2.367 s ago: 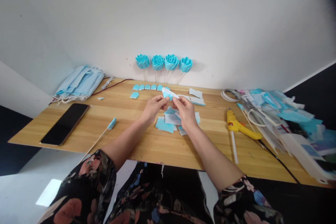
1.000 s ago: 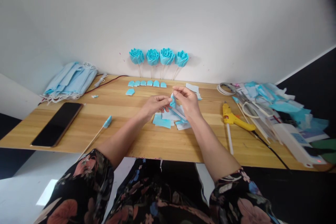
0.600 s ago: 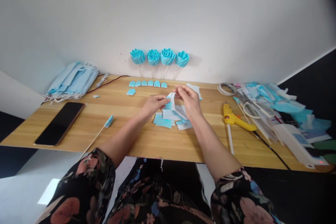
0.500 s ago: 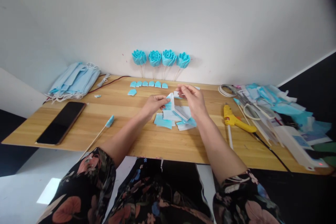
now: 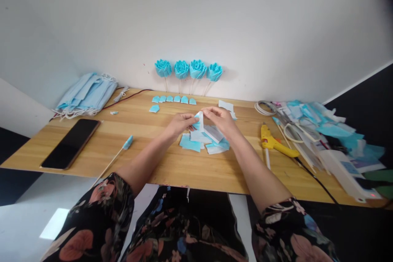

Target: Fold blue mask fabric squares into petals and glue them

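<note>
Head view, angled down, table [image 5: 172, 168] close.

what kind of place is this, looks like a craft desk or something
Probably a home craft table against a plain wall. Four finished blue flowers stand at the back, a yellow glue gun lies on the wooden table, and a stack of face masks sits far left.

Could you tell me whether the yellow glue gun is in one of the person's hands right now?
No, the yellow glue gun lies on the wooden table, apart from the right hand, while both hands pinch a small piece of mask fabric.
</note>
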The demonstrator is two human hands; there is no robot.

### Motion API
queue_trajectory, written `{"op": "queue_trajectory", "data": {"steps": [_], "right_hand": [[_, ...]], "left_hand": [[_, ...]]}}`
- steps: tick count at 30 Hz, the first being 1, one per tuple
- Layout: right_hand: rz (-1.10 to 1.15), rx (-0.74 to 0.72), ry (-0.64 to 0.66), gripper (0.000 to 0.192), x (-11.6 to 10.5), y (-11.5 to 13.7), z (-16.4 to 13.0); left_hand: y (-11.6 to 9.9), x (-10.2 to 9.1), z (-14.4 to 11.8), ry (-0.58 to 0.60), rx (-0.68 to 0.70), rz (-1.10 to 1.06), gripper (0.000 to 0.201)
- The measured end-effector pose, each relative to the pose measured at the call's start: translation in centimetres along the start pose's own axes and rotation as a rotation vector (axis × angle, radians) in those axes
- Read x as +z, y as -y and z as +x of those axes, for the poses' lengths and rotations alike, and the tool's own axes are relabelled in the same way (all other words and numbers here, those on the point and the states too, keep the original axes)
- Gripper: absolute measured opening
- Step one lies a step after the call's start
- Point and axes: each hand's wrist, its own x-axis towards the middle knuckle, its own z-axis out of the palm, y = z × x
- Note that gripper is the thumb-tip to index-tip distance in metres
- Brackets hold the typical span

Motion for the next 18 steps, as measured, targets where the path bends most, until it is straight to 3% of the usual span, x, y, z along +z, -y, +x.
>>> {"op": "queue_trajectory", "data": {"steps": [6, 18], "right_hand": [[0.093, 0.043, -0.017, 0.025, 0.84, -0.52, -0.37], [0.104, -0.015, -0.065, 0.024, 0.82, -1.06, -0.96]], "left_hand": [[0.39, 0.00, 0.15, 0.035, -0.097, 0.078, 0.034], [0.21, 0.38, 0.14, 0.010, -0.107, 0.010, 0.034]]}}
